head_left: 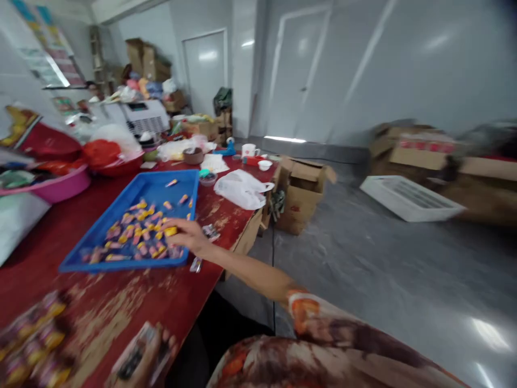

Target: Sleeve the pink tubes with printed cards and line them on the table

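Observation:
My right hand (189,235) reaches over the near right part of a blue tray (91,243), its fingers closed around a small pink-and-yellow piece (171,231). Many similar small pieces (139,229) lie loose in the tray, mostly in its near half. Low in the view, my left hand (150,355) grips a flat, pale pack (135,347) with dark parts on it, held by the table's front edge; blur hides its exact kind. Several shiny purple-and-yellow packs (34,345) lie in a group to the left of that hand.
The worn red table (121,302) bears a white plastic bag (243,188), a white mug (249,151), a pink basin (67,186) and a red basin (121,164). An open cardboard box (301,199) stands on the floor beyond the table's right edge, and a white slatted panel (410,196) lies farther right.

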Tool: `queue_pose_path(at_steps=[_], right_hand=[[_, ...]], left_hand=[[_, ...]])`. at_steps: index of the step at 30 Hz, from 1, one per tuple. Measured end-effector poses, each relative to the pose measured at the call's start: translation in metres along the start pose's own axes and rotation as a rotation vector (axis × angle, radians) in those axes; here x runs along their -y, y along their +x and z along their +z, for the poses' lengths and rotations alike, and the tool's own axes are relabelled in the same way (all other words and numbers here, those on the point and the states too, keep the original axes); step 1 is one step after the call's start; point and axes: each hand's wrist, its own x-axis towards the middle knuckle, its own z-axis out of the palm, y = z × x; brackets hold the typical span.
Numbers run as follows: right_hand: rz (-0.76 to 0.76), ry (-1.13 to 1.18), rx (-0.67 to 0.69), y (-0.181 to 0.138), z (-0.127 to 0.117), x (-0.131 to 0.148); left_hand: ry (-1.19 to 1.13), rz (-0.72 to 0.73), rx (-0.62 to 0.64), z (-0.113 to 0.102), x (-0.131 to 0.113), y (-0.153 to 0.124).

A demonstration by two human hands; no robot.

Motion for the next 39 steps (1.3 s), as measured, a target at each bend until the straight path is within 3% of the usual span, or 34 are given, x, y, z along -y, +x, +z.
queue_pose_path(at_steps=[2,5,8,11,18,26,29,33,36,39], right_hand=[[0.067,0.239,0.013,-0.043,0.011,0.015],[0.174,0.582,0.157,-0.09,0.027,0.027],[0.426,0.845,0.284,-0.108,0.049,0.031],[0.553,0.781,0.403,-0.114,0.073,0.043],[0.365,0.619,0.7,-0.105,0.119,0.072],[0.478,0.662,0.875,-0.101,0.17,0.08],[0.454,0.657,0.895,-0.094,0.173,0.081],[0.442,0.847,0.91,-0.084,0.16,0.076],[0.342,0.898,0.906,-0.086,0.149,0.071],[0.18,0.845,0.788,-0.094,0.144,0.07]], left_hand=[[-0.092,0.048,-0.212,0.018,-0.001,-0.03],[-0.226,0.155,-0.31,0.042,-0.002,-0.053],[-0.321,0.199,-0.369,0.038,-0.001,-0.054],[-0.385,0.208,-0.425,0.023,0.006,-0.064],[-0.503,0.259,-0.538,-0.002,0.017,-0.096],[-0.563,0.314,-0.768,-0.034,0.018,-0.121],[-0.582,0.327,-0.861,-0.044,0.016,-0.122],[-0.622,0.391,-0.946,-0.051,0.014,-0.117],[-0.656,0.437,-0.972,-0.051,0.011,-0.112],[-0.688,0.476,-0.985,-0.049,0.01,-0.108]])
